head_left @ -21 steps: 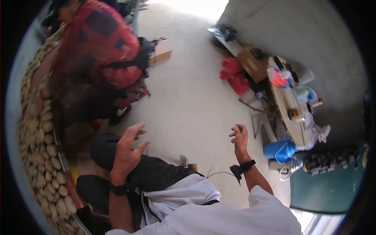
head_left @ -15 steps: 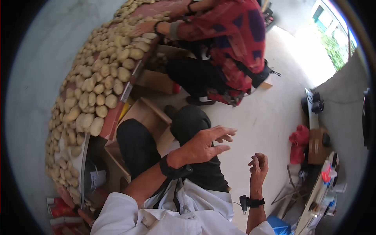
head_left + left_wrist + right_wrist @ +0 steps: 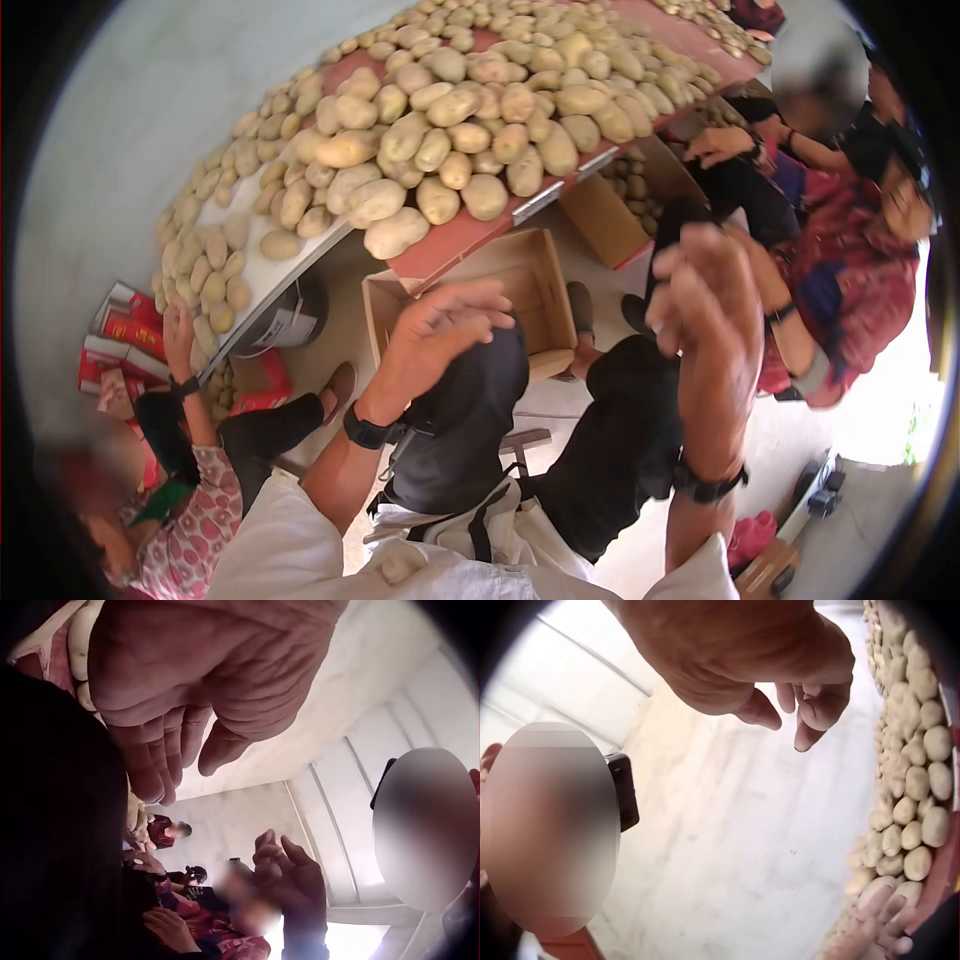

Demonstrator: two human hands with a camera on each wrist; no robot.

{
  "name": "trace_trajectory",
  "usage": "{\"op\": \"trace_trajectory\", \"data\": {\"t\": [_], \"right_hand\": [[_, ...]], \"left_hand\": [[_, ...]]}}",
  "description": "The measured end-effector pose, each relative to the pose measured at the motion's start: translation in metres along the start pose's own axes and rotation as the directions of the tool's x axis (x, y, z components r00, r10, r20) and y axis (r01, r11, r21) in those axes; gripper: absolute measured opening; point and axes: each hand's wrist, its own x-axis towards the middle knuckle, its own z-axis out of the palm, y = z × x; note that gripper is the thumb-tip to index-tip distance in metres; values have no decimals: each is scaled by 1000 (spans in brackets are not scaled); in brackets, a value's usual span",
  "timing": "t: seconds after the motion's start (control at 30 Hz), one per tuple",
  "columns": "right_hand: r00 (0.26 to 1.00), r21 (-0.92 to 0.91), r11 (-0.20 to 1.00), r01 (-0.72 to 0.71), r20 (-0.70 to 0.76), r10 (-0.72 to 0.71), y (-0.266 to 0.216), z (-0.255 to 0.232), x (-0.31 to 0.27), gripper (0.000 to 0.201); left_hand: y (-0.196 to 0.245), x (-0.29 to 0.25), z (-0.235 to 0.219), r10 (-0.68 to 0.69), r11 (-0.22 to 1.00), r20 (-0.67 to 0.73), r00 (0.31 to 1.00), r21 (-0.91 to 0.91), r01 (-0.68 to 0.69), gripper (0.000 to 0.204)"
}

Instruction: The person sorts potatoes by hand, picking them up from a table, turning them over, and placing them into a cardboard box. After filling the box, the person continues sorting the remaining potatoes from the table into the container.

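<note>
My left hand point(image 3: 440, 335) hangs above my left knee, in front of the open cardboard box point(image 3: 545, 300), with relaxed fingers and nothing in it. To the right, my right hand point(image 3: 712, 320) is raised over my right thigh, its fingers loosely bent and also holding nothing; it is a little blurred. A wide heap of potatoes point(image 3: 455, 140) covers the red-topped table point(image 3: 450, 250) beyond both hands. In the right wrist view potatoes point(image 3: 911, 757) run down the right side, away from the right hand's fingers point(image 3: 810, 724).
A person in a red patterned shirt point(image 3: 850, 290) sits at the right, close to my right hand. Another person in a pink patterned top point(image 3: 195, 520) reaches to the potatoes at the left. Under the table stand a dark bucket point(image 3: 290, 315) and a box with potatoes point(image 3: 635, 200).
The view has swung left from the floor and side table to the potato table. Both hands stay raised and free, the right now nearer the camera.
</note>
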Motion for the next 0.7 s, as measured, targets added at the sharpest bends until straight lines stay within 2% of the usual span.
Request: {"op": "trace_trajectory", "data": {"t": [0.07, 0.13, 0.17, 0.2, 0.27, 0.33, 0.37, 0.4, 0.43, 0.47, 0.53, 0.7], "right_hand": [[999, 80, 996, 36, 13, -37, -4, 35, 47, 30], [994, 146, 988, 40, 98, -55, 5, 60, 91, 33], [991, 265, 961, 77, 89, -104, 19, 77, 109, 32], [990, 279, 958, 62, 105, -95, 33, 87, 122, 32], [991, 157, 988, -13, 132, -8, 58, 101, 137, 29], [983, 138, 989, -53, 183, 27, 83, 105, 147, 27], [977, 61, 995, -80, 201, 67, 96, 106, 153, 27], [970, -19, 994, -103, 218, 105, 104, 107, 154, 26], [960, -35, 992, -121, 251, 126, 107, 107, 153, 24], [959, -30, 993, -110, 258, 114, 105, 107, 151, 24], [955, -75, 995, -67, 285, 85, 100, 104, 146, 24], [958, -45, 997, -65, 278, 75, 105, 92, 139, 24]], "left_hand": [[-6, -3, -29, 17, 999, -230, 973, 34, -10, 36], [-8, -3, -52, 49, 997, -314, 948, 66, -30, 35], [-4, -2, -63, 116, 984, -399, 909, 169, -51, 36], [-1, -1, -71, 187, 959, -471, 862, 278, -56, 36], [5, 8, -91, 260, 891, -578, 774, 452, 38, 41], [19, 25, -98, 342, 823, -583, 737, 564, 64, 43], [22, 32, -102, 339, 820, -584, 737, 568, 73, 43], [24, 40, -105, 441, 611, -497, 748, 777, 156, 45], [25, 48, -106, 519, 342, -381, 765, 913, 223, 46], [23, 54, -107, 530, 337, -380, 758, 915, 223, 46], [14, 62, -109, 463, 44, -222, 858, 973, 228, 52], [-3, 77, -112, 500, -23, -179, 847, 975, 219, 56]]}}
